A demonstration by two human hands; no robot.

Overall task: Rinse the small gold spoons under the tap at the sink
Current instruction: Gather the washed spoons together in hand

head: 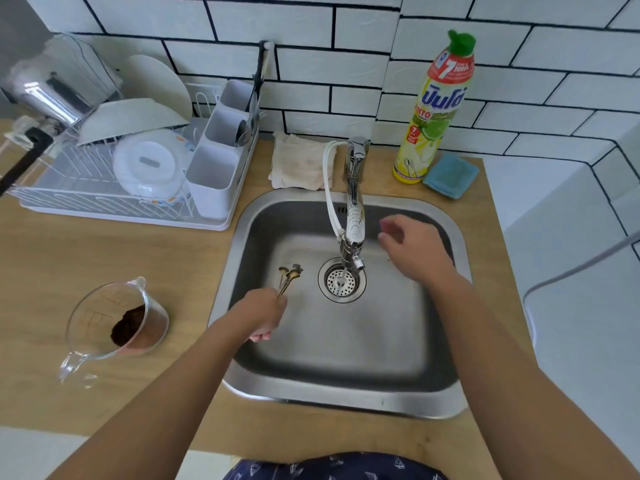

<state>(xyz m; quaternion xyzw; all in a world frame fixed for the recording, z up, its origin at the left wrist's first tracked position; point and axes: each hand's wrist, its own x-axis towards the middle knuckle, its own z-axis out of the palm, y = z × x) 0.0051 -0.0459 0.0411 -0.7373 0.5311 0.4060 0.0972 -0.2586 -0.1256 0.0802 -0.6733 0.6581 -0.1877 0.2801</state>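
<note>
The small gold spoons [289, 277] stick out forward from my left hand [263, 313], which clenches their handles in a bundle over the sink [446, 386], their bowls fanned just ahead of my knuckles and off to the left of the tap [353, 216]. My right hand [412, 249] hangs released and holds nothing, fingers loosely spread, just right of the tap body and above the basin. What worries me most is the bundle: the handles are thin and smooth, and once wet one could slide out of my grip and drop toward the drain [342, 279], which lies just right of the spoon bowls. I also judge that the bowls sit short of the spout's line, so water would miss them unless I carry my left hand rightward. Whether water is running I cannot tell; at most a thin thread shows under the nozzle. A sharp turn of the lever could splash onto the worktop [104, 258], where a glass measuring jug [117, 320] with dark powder stands left of my left wrist. The spoons look slender, dull gold, with small rounded bowls; I count about three, though blur hides the exact number.
</note>
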